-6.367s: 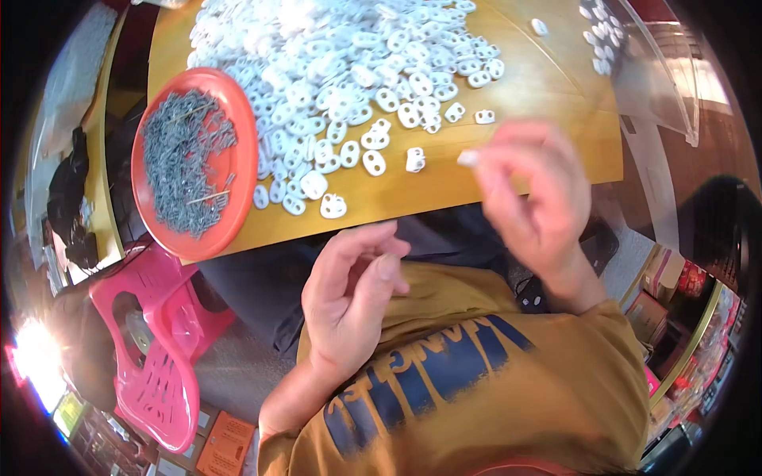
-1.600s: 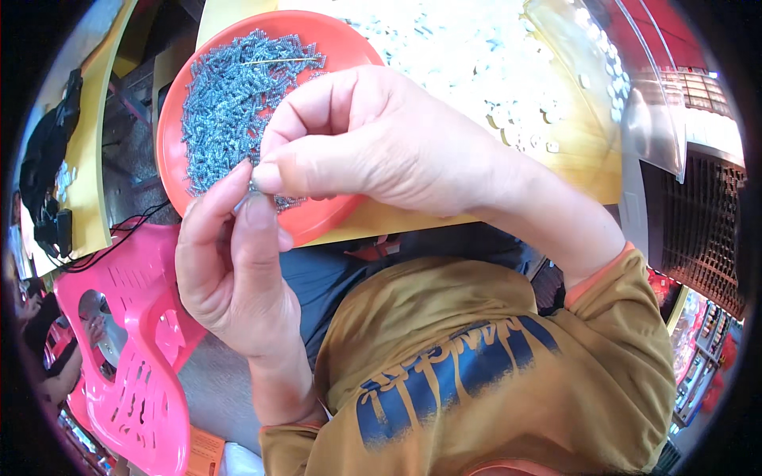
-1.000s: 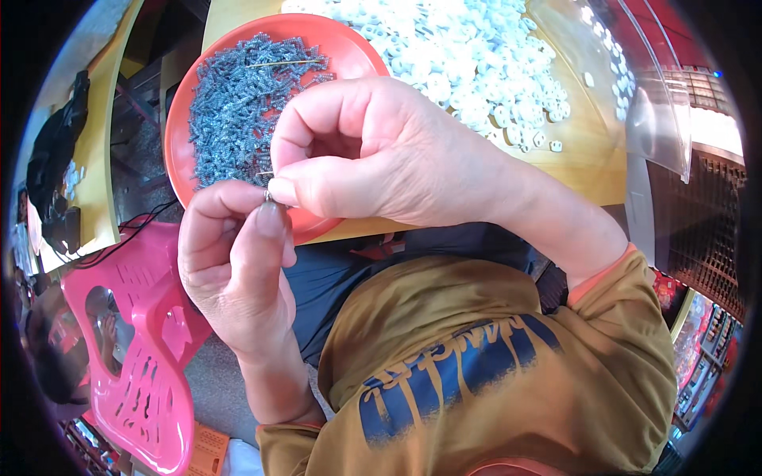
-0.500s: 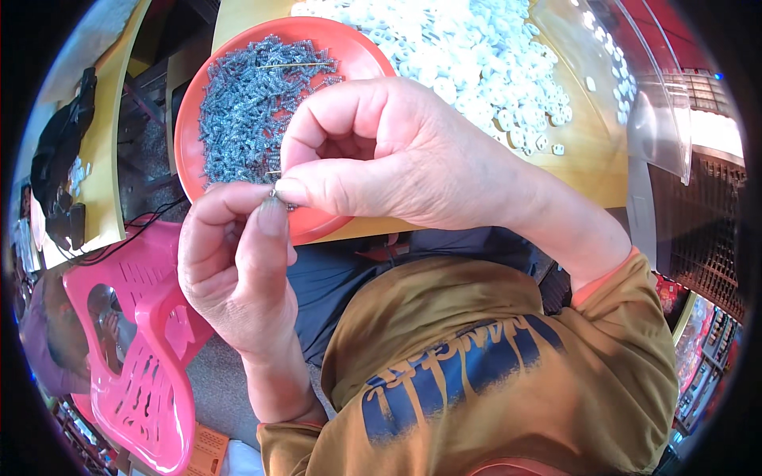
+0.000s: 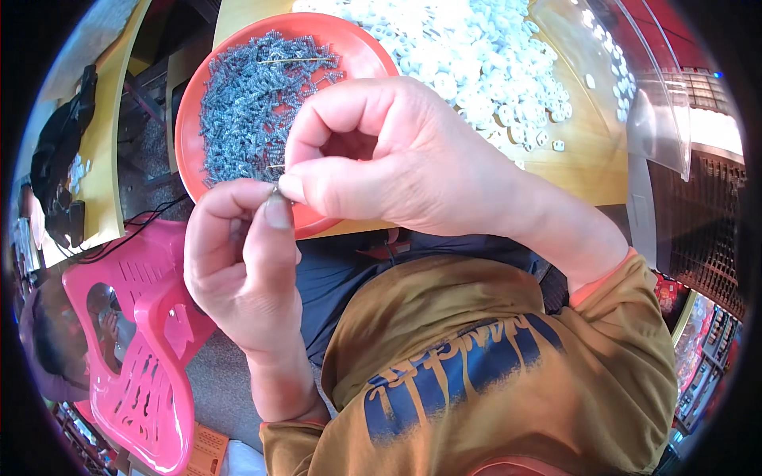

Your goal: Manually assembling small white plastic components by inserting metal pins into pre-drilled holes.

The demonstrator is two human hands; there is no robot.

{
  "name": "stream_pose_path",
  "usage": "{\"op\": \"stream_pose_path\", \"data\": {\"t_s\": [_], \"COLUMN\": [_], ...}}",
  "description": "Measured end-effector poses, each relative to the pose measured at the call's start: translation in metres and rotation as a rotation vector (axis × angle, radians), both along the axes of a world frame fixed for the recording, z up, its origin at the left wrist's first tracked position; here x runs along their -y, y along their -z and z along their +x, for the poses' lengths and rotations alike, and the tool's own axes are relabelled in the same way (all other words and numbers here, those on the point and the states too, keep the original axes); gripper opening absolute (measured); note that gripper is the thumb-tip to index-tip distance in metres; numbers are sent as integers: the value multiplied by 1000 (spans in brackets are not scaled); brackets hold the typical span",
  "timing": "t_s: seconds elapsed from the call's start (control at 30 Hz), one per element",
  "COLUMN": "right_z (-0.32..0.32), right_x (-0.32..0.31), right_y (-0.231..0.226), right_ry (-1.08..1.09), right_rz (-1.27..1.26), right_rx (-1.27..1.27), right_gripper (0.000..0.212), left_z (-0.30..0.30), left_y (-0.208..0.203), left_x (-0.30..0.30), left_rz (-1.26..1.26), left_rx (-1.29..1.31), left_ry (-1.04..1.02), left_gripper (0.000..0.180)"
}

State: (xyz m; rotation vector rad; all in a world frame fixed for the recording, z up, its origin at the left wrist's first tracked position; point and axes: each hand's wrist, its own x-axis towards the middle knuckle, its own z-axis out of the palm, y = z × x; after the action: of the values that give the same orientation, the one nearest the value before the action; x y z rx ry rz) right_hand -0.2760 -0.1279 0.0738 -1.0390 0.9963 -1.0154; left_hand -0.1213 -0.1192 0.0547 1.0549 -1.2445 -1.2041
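My left hand [image 5: 246, 258] is closed in a pinch, thumb against forefinger, on a small metal piece [image 5: 275, 190] whose exact kind is too small to tell. My right hand [image 5: 373, 159] meets it from the right, thumb and forefinger pressed together at the same piece; what they grip is mostly hidden. By the right fingertips shows the end of a thin brass-coloured pin [image 5: 275, 166]; whether it is held I cannot tell. Both hands are over the near edge of a round orange-red tray [image 5: 188, 131] heaped with small grey metal springs [image 5: 238, 111].
A thin brass-coloured rod [image 5: 298, 60] lies across the springs. White plastic pieces [image 5: 468, 63] are heaped on the wooden table [image 5: 591, 163], beside a clear plastic sheet [image 5: 667, 103]. A pink plastic chair [image 5: 147, 381] stands to the left, with part of another person [image 5: 51, 341] behind it.
Both hands have shifted very slightly, their fingertips still meeting. The tray sits a little higher in the picture.
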Motion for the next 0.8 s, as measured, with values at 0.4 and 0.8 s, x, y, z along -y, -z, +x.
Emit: {"op": "stream_pose_path", "data": {"t_s": [0.4, 0.8], "right_z": [9, -1], "right_x": [0, -1], "right_y": [6, 1], "right_ry": [64, -63], "right_rz": [-403, -354], "right_rx": [-165, -169], "right_gripper": [8, 10], "left_z": [9, 6], "left_y": [-2, -4], "left_x": [8, 1], "left_rz": [377, 217], "left_rx": [-374, -186], "left_ry": [172, 86], "left_gripper": [13, 12]}}
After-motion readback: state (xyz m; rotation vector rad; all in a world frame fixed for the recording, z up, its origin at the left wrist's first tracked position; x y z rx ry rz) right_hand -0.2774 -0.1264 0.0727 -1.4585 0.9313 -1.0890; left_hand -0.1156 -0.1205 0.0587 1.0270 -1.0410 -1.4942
